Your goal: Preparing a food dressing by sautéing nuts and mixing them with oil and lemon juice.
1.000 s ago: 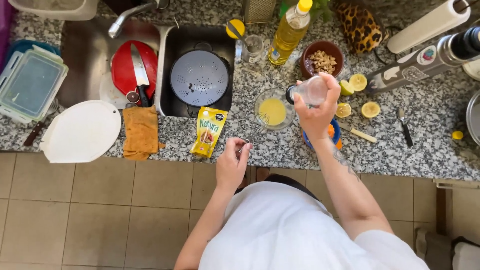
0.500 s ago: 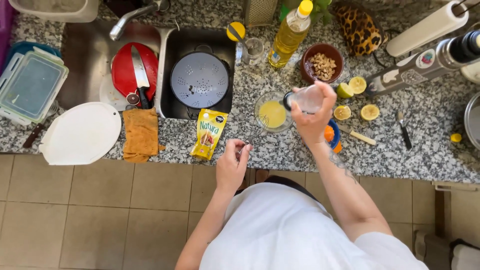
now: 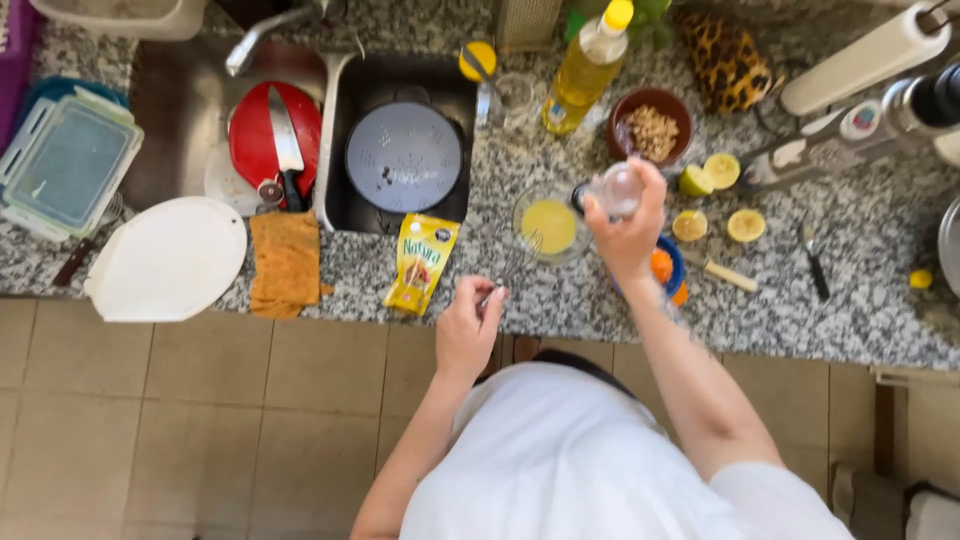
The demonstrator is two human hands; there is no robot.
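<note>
Looking down from the head camera: right hand [image 3: 628, 228] wrapped tight around a small clear bottle [image 3: 612, 190], tipped on its side with the dark cap end right over the glass bowl [image 3: 551, 224] — held that way, it seems, so drops land in the bowl. Yellow liquid inside the bowl. Left hand [image 3: 468, 325] closed, pinching the handle of a thin wire whisk [image 3: 515, 268], wire end leaning on the bowl's near edge, ready for stirring. Bowl sitting on the speckled stone counter [image 3: 860, 310], just in front of both hands, easy to reach.

Around it: yellow pouch [image 3: 423, 263] lying flat left of the bowl. Tall oil bottle [image 3: 588, 68] with yellow oil standing behind. Brown bowl [image 3: 650, 125] holding pale bits, maybe nuts — too small to tell. Cut lemon halves [image 3: 722, 198] lying face up to the right, looking squeezed. Something blue and orange half hidden under the right wrist.

In the sink [image 3: 345, 130]: grey colander [image 3: 403, 157] on one side, red plate [image 3: 262, 135] with a big knife [image 3: 285, 150] on the other. Orange cloth [image 3: 286, 262] and white cutting board [image 3: 165, 260] near the counter's edge. Clear box with lid [image 3: 62, 160] at far left, looking empty.
</note>
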